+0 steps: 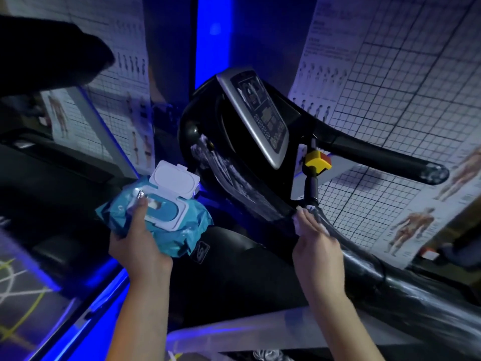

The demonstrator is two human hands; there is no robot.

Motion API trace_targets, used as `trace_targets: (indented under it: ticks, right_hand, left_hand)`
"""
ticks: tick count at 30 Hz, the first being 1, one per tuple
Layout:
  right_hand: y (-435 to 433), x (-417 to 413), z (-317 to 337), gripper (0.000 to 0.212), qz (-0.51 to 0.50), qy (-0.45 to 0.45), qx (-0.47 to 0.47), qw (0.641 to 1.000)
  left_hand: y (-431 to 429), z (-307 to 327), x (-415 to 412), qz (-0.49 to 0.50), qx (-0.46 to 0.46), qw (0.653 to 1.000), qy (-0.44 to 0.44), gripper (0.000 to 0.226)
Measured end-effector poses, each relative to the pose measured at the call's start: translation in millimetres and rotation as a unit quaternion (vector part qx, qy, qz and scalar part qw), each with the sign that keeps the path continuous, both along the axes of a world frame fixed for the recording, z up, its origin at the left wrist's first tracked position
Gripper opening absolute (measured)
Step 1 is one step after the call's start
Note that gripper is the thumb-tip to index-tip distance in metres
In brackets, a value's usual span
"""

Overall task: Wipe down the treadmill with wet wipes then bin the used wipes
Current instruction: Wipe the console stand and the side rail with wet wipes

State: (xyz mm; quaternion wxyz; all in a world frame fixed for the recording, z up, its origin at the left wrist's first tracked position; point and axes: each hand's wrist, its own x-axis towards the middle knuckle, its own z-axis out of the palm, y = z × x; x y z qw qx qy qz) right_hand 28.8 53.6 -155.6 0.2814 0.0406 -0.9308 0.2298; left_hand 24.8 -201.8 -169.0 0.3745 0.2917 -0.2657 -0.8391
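Two hands work at a treadmill (261,116) under blue light. The left hand (135,241) grips a blue wet-wipe pack (169,227), its white flip lid (175,178) raised, thumb at the edge of the opening. The pack's corner sits just beside the smeared console housing (221,165). The right hand (315,243), fingers straight, presses a white wipe (298,222) against the curved black handrail (364,264), below the yellow stop switch (316,161). Dark open room lies between the hands, and chart posters (403,87) hang close behind the rail.
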Motion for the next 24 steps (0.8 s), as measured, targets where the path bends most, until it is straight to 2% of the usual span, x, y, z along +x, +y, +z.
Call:
trace_targets:
  ticks: [3,6,8,13,16,18,19,21,24]
  right_hand:
    - [-40,-27,24,0.051,0.093,0.059,-0.075,0.991]
    - [-77,-61,59,0.042,0.171,0.128,-0.165,0.963]
    - [-101,-86,84,0.037,0.185,0.136,-0.164,0.959]
    - [-152,-145,126,0.042,0.286,0.109,-0.056,0.951]
    - [-164,-166,129,0.038,0.346,0.064,0.067,0.934]
    - [-162,-168,124,0.027,0.377,0.066,0.173,0.907]
    - [-160,-166,123,0.032,0.394,0.068,0.209,0.893]
    - [-155,-167,128,0.041,0.423,0.069,0.242,0.871]
    - [-136,-163,128,0.037,0.450,0.059,0.291,0.842]
  left_hand:
    - [-9,1,6,-0.001,0.009,1.000,0.003,0.041]
    - [-23,4,13,0.014,0.015,1.000,0.013,0.039]
    - [-34,5,16,0.028,0.016,0.999,0.012,0.038]
    - [-51,7,24,0.041,0.020,0.999,0.011,0.038]
    - [-54,9,24,0.037,0.018,0.999,0.007,0.039]
    - [-53,9,23,0.023,0.021,0.999,0.009,0.038]
    - [-52,9,23,0.011,0.024,1.000,0.012,0.037]
    - [-51,10,21,-0.006,0.025,1.000,0.010,0.036]
    - [-49,14,19,-0.015,0.021,1.000,0.007,0.039]
